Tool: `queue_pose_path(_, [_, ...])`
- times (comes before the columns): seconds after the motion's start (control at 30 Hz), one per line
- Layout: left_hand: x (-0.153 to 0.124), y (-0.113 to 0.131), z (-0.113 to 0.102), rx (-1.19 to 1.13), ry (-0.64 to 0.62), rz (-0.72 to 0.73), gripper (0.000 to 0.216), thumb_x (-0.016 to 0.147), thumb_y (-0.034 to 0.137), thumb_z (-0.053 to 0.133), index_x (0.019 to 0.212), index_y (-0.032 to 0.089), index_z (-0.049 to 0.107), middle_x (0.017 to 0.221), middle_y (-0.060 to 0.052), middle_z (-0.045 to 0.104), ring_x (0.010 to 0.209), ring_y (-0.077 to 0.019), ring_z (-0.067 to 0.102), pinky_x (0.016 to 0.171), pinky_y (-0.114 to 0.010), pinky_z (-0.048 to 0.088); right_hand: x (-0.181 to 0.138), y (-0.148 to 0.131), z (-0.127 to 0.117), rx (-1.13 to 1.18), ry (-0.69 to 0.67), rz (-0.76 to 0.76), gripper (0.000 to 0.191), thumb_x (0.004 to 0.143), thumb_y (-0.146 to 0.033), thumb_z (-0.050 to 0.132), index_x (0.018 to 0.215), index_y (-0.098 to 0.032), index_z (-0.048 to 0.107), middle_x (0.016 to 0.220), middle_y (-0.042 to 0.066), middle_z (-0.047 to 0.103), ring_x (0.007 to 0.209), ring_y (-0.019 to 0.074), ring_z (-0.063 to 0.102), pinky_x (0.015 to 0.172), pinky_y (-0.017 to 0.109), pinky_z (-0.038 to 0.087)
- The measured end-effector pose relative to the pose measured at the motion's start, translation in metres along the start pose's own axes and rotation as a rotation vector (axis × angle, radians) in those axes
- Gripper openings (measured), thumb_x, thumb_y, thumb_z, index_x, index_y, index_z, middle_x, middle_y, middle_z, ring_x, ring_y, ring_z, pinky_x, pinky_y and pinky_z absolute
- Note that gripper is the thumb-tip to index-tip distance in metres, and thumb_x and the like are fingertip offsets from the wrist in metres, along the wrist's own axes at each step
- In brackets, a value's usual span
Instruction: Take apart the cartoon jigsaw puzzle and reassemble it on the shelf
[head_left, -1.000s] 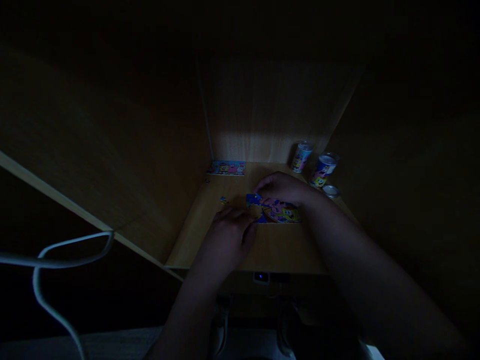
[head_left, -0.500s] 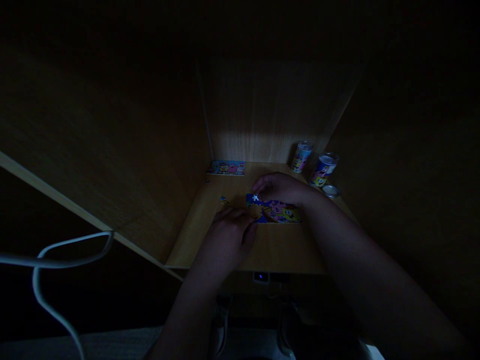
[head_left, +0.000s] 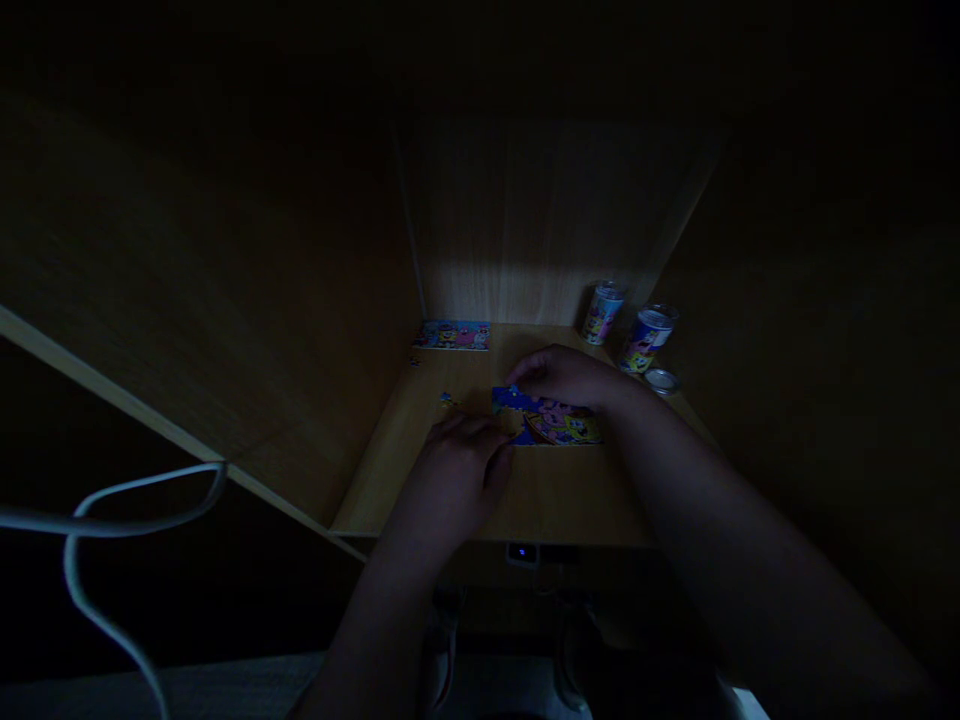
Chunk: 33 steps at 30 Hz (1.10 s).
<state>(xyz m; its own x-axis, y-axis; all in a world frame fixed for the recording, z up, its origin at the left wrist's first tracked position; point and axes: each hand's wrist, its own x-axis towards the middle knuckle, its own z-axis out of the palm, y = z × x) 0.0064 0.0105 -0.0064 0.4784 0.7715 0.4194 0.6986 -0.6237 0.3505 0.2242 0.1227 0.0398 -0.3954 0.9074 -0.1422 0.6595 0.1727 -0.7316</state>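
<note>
A partly joined jigsaw puzzle (head_left: pixel 566 424) with colourful cartoon figures on blue lies on the wooden shelf, a gap showing at its left side. My right hand (head_left: pixel 559 374) is over its upper edge, thumb and fingertips pinching a small blue puzzle piece (head_left: pixel 513 391) at the upper left part. At the lower left corner rests my left hand (head_left: pixel 466 450), fingers laid on the shelf and puzzle edge, thumb apart; it appears to hold nothing. Just beyond it lies a loose puzzle piece (head_left: pixel 445 399). The light is dim, so fingertip contact is hard to make out.
A finished-looking puzzle strip (head_left: pixel 451 336) lies at the back left, with a small loose piece (head_left: pixel 415 362) near it. Two printed cans (head_left: pixel 602 315) stand at the back right, a round lid (head_left: pixel 662 381) in front. Side panels enclose the shelf; a white cable (head_left: pixel 150 482) hangs left.
The piece in my right hand showed a bright white face earlier; now it shows blue, lower against the puzzle's upper left. My left hand has stayed in place.
</note>
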Motion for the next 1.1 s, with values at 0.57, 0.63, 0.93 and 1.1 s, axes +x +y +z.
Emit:
queue_pose_path(0.57, [-0.0002,0.0008,-0.0004,-0.017,0.01,-0.001,0.011,0.104,0.017,0.064,0.105,0.021,0.074,0.108,-0.006,0.077,0.102,-0.027,0.069,0.099,-0.052,0.055,0.0001,0.0021,-0.0004,0.044,-0.073,-0.046,0.018,0.081,-0.022,0.077,0.097,-0.021,0.084,0.093,0.001,0.083,0.082,0.0164,0.073,0.073,0.025,0.055])
queue_pose_path(0.63, [-0.0001,0.0007,-0.0005,-0.002,-0.001,-0.007,0.012,0.104,0.017,0.064,0.105,0.021,0.074,0.109,-0.007,0.077,0.103,-0.0272,0.069,0.099,-0.051,0.055,0.0,0.0012,-0.0006,0.055,-0.082,-0.049,0.018,0.078,-0.022,0.078,0.096,-0.021,0.084,0.091,0.0,0.082,0.081,0.0159,0.072,0.074,0.025,0.055])
queue_pose_path(0.93, [0.0,0.0014,-0.0017,0.001,-0.004,0.004,0.012,0.105,0.016,0.063,0.105,0.021,0.074,0.109,-0.007,0.077,0.105,-0.0277,0.069,0.102,-0.051,0.054,-0.0004,0.0003,-0.0005,0.022,-0.059,-0.018,0.012,0.078,-0.026,0.08,0.088,-0.021,0.082,0.081,-0.001,0.079,0.074,0.015,0.068,0.068,0.024,0.051])
queue_pose_path(1.1, [-0.0002,0.0001,-0.0005,-0.002,0.007,0.008,0.011,0.104,0.017,0.065,0.104,0.022,0.074,0.108,-0.006,0.077,0.104,-0.028,0.07,0.1,-0.051,0.055,0.0004,0.002,-0.0012,0.011,-0.049,-0.038,0.011,0.08,-0.029,0.078,0.087,-0.021,0.082,0.081,-0.001,0.078,0.075,0.0154,0.068,0.067,0.024,0.051])
